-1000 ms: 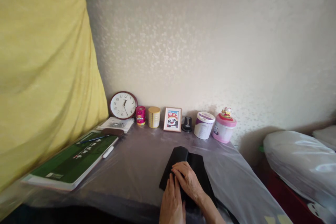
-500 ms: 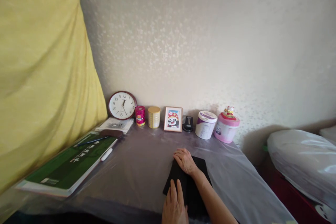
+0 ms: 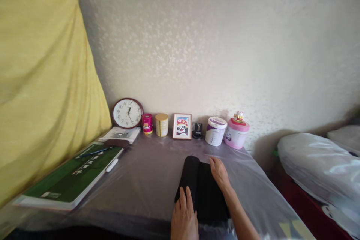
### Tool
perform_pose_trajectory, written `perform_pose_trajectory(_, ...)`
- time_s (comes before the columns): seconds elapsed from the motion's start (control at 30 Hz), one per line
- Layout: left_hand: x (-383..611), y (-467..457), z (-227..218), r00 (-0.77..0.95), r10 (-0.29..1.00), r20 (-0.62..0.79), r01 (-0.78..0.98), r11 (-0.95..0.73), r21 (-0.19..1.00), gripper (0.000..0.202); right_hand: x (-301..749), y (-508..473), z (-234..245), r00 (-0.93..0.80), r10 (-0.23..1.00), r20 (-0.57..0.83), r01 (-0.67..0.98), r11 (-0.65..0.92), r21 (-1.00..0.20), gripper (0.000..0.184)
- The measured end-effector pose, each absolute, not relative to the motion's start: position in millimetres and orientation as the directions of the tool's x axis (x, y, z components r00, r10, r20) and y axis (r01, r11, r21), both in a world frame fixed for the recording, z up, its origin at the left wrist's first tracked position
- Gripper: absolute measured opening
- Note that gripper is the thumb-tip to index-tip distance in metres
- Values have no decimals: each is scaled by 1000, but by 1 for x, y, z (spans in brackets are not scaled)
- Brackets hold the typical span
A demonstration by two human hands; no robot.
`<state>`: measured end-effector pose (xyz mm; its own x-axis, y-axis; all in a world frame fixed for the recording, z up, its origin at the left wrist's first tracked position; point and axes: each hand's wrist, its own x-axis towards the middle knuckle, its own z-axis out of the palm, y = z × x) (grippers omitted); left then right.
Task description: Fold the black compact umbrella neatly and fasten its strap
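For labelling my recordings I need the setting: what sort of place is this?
Probably a room in a home: a clock, a framed panda picture and tins stand against the wall on a plastic-covered table, beside a plastic-wrapped bundle, maybe bedding.

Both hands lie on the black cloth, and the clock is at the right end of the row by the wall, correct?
No. The head view shows the clock at the left end of the row by the wall. The left hand and right hand do lie on the black cloth.
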<state>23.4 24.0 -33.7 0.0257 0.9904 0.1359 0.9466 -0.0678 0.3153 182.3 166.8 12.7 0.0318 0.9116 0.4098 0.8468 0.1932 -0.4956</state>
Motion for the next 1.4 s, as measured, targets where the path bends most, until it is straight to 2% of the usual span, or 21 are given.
perform_pose_trajectory(0.1, 24, 19, -17, 26, 994, 104, 961, -54, 270, 60, 203, 132, 11, 174, 909, 378, 790, 100, -604, 36)
perform_pose_trajectory(0.23, 23, 16, -10, 30, 994, 105, 961, -57, 271, 58, 204, 92, 4, 211, 942, 262, 702, 40, -711, 38)
perform_pose_trajectory(0.4, 14, 15, -11, 92, 990, 106, 926, -124, 356, 60, 191, 66, -4, 187, 957, 224, 708, 26, -705, 43)
perform_pose_trajectory(0.5, 7, 13, -6, 129, 990, 64, 905, -144, 401, 69, 189, 61, -7, 216, 956, 200, 719, -17, -695, 46)
perform_pose_trajectory(0.57, 5, 11, -3, 125, 991, 41, 898, -131, 420, 77, 190, 61, -7, 230, 960, 162, 682, -40, -730, 43)
perform_pose_trajectory(0.67, 5, 8, 0, 100, 995, 15, 905, -97, 414, 82, 187, 62, 2, 185, 980, 80, 524, -29, -851, 40)
perform_pose_trajectory(0.77, 9, 6, 1, 83, 997, 4, 918, -78, 388, 82, 174, 64, 24, -12, 998, 56, 292, 57, -955, 38)
perform_pose_trajectory(0.87, 12, 6, 1, 74, 997, 1, 930, -69, 361, 81, 150, 66, 47, -142, 988, 65, 75, 76, -994, 37)
perform_pose_trajectory(1.03, 14, 9, -8, 66, 997, 30, 935, -72, 348, 79, 114, 73, 59, -220, 974, 46, -79, 29, -996, 36)
perform_pose_trajectory(1.2, 12, 12, -24, 92, 994, 59, 930, -107, 351, 69, 97, 87, 41, -264, 965, 12, -75, -8, -997, 37)
perform_pose_trajectory(1.4, 11, 14, -27, 85, 991, 103, 932, -116, 343, 54, 96, 102, 18, -154, 988, 7, 236, 43, -971, 46)
